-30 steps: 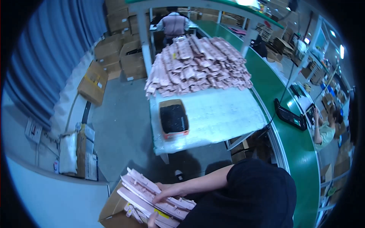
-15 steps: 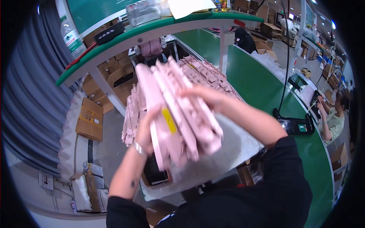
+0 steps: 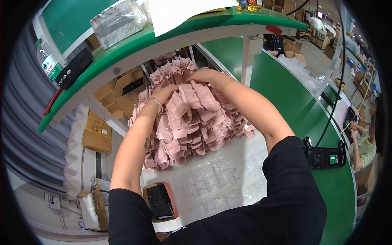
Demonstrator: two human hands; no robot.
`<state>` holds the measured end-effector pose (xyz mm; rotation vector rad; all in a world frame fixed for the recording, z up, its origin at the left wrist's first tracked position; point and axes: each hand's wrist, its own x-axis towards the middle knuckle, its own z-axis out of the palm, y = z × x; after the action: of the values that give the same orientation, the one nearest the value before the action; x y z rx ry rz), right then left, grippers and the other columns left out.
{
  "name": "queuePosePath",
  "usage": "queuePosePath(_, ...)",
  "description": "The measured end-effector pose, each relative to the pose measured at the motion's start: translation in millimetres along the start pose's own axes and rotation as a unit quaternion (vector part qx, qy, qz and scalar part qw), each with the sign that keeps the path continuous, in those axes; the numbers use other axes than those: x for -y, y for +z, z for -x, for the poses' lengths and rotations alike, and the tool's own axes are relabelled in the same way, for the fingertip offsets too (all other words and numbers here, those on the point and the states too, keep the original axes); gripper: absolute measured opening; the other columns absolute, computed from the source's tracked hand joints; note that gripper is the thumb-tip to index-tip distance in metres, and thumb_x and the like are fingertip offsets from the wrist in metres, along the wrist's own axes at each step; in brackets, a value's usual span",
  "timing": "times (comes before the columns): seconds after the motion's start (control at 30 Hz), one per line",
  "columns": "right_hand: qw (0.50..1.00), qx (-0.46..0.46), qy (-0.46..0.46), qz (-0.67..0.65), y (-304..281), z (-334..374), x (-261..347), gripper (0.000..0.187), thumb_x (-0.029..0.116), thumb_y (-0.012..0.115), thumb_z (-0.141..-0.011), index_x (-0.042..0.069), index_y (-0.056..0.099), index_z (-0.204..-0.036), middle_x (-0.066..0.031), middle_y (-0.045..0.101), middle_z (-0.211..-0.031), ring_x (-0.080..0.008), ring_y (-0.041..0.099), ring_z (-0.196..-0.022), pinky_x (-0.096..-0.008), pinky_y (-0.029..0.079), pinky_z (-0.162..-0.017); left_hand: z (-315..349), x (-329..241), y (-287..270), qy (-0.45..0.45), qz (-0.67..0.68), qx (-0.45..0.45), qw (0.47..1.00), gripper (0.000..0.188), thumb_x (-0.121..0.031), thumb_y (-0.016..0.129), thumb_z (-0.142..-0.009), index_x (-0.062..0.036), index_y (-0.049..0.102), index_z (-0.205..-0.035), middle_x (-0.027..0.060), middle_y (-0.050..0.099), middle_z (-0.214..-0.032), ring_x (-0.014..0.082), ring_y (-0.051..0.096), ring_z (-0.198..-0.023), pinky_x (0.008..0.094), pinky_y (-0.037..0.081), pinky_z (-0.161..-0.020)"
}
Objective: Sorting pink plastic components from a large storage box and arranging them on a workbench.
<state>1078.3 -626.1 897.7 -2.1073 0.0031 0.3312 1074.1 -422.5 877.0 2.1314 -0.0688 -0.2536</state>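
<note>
A large heap of pink moulded parts (image 3: pixel 179 143) lies in overlapping rows on a whitish, plastic-covered surface (image 3: pixel 216 175). Both arms reach forward to its far upper part. My left hand (image 3: pixel 165 94) is closed against the left side of a bundle of pink parts (image 3: pixel 179 81), its fingertips partly hidden among them. On the right of the same bundle, my right hand (image 3: pixel 201 76) grips from above with bent fingers. The bundle rests on or just over the heap; exact contact is hidden.
A small box with a black top (image 3: pixel 160 200) stands at the surface's near left. Above the heap runs a green-edged shelf (image 3: pixel 183 27) carrying a bottle (image 3: pixel 48 61) and a wrapped box (image 3: pixel 118 24). On the right lies a green bench (image 3: pixel 281 90) with a black tray (image 3: pixel 325 157); a co-worker (image 3: pixel 364 143) sits beyond.
The bundle of pink parts has moved away from my body onto the far part of the heap, both hands with it. The near whitish surface and the black-topped box are now uncovered.
</note>
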Motion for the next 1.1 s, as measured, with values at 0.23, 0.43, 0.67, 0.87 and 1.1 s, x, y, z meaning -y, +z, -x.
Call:
queuePosePath(0.23, 0.983, -0.111, -0.059, 0.138, 6, -12, -26, 0.056, 0.044, 0.058, -0.069, -0.002, 0.061, -0.101, -0.0215, 0.058, -0.107, -0.0309, 0.057, -0.099, -0.0339, 0.044, -0.087, 0, 4, 6, 0.038, -0.209, -0.072, 0.974, 0.075, -0.052, 0.060, -0.063, 0.0185, 0.059, -0.086, 0.0318, 0.059, -0.095, 0.0382, 0.056, -0.098, 0.0362, 0.042, -0.089)
queuePosePath(0.43, 0.960, -0.099, -0.090, 0.247, -8, -23, -38, 0.063, 0.050, 0.053, -0.070, -0.001, 0.057, -0.108, -0.0232, 0.056, -0.111, -0.0336, 0.054, -0.104, -0.0364, 0.043, -0.086, 38, -23, 0, -0.006, -0.414, -0.105, 0.904, 0.070, -0.059, 0.053, -0.069, 0.0031, 0.062, -0.100, 0.0231, 0.059, -0.105, 0.0347, 0.053, -0.104, 0.0360, 0.037, -0.094)
queuePosePath(0.67, 0.950, -0.095, -0.102, 0.280, 2, -25, -32, 0.072, 0.058, 0.044, -0.075, -0.003, 0.055, -0.112, -0.0238, 0.051, -0.118, -0.0347, 0.048, -0.113, -0.0373, 0.036, -0.096, 23, 12, -16, -0.025, -0.357, -0.072, 0.931, 0.091, -0.063, 0.044, -0.073, 0.0013, 0.025, -0.135, 0.0244, 0.028, -0.137, 0.0408, 0.021, -0.128, 0.0414, 0.023, -0.104)
queuePosePath(0.87, 0.956, -0.119, -0.107, 0.246, 1, -33, -54, 0.073, 0.057, 0.041, -0.076, -0.002, 0.050, -0.118, -0.0257, 0.051, -0.117, -0.0361, 0.049, -0.111, -0.0377, 0.037, -0.095, 111, 39, -34, 0.222, -0.257, -0.130, 0.932, 0.077, -0.046, 0.054, -0.077, -0.0013, 0.027, -0.135, 0.0250, 0.027, -0.138, 0.0372, 0.025, -0.128, 0.0393, 0.021, -0.105)
queuePosePath(1.1, 0.972, -0.158, -0.124, 0.120, -26, -45, -97, 0.066, 0.050, 0.046, -0.076, 0.000, 0.050, -0.119, -0.0249, 0.057, -0.108, -0.0335, 0.055, -0.104, -0.0343, 0.041, -0.089, 317, 109, -38, 0.089, -0.039, -0.102, 0.990, 0.068, -0.026, 0.063, -0.077, -0.0035, 0.031, -0.133, 0.0142, 0.037, -0.133, 0.0299, 0.037, -0.123, 0.0418, 0.035, -0.096)
